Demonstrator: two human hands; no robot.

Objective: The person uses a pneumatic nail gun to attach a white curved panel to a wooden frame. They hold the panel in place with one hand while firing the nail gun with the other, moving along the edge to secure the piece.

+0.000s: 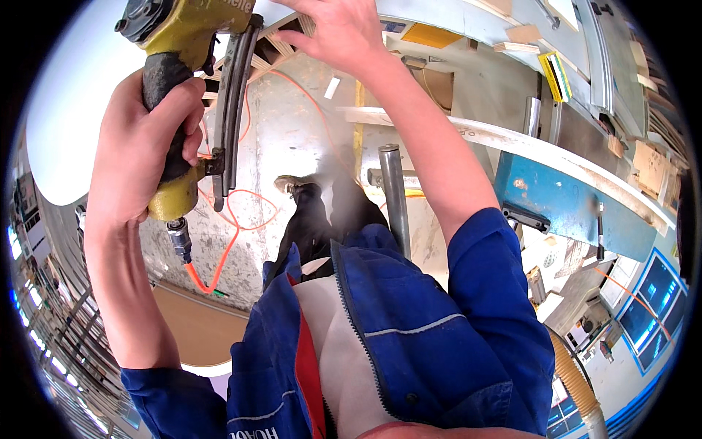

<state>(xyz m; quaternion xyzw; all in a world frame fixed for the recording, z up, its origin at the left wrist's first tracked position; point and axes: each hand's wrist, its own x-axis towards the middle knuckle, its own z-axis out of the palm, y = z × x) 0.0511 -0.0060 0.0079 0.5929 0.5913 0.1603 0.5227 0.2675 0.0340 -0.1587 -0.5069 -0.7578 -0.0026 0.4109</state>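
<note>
My left hand (139,146) is wrapped round the black grip of an olive-yellow pneumatic nail gun (190,36). Its long dark magazine (234,102) slants down beside the grip. From the metal coupling at the handle's base an orange air hose (227,245) loops away. At the top edge, my right hand (340,33) reaches left with thumb and forefinger apart, by a light wooden frame or stack of strips (281,51). The upper edge cuts off some fingers, and the gun's nose is out of sight too.
A large white rounded surface (66,110) lies at the left. On the right stands a machine bench with a long pale edge (512,139) and a blue side (563,194). A metal post (395,197) rises beside my legs. Orange hose trails across the stained floor.
</note>
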